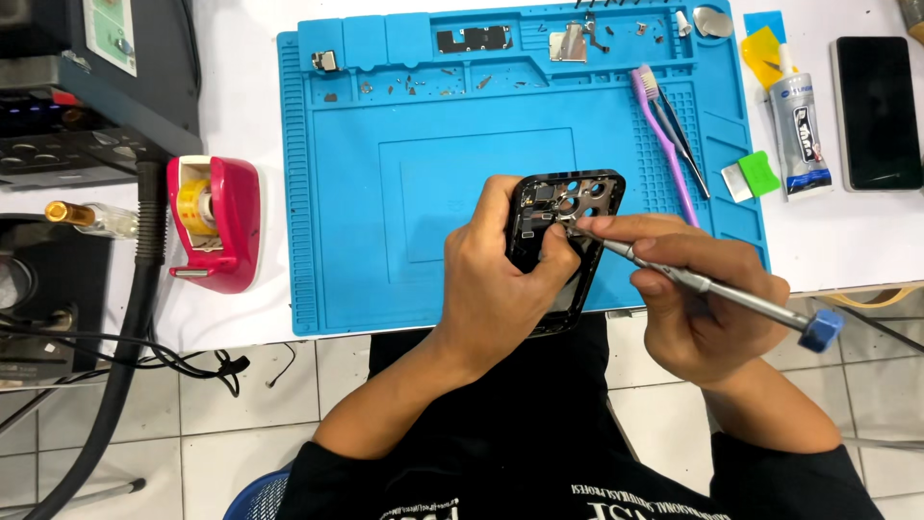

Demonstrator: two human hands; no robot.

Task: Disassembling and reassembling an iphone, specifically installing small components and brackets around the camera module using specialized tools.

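Observation:
My left hand [496,284] grips an opened black phone frame [566,207] above the near edge of a blue work mat [385,144], thumb pressed on its inner parts. My right hand [707,299] holds a slim metal screwdriver [712,286] with a blue cap. The screwdriver's tip touches the inside of the frame near the round camera holes. Part of the frame is hidden behind my left hand.
A purple toothbrush [664,130], tweezers [685,140], small metal parts [570,43] and screws lie on the mat's far side. A glue tube [799,130], green scraper [756,175] and black phone [876,111] lie right. A pink tape dispenser [214,221] and cables stand left.

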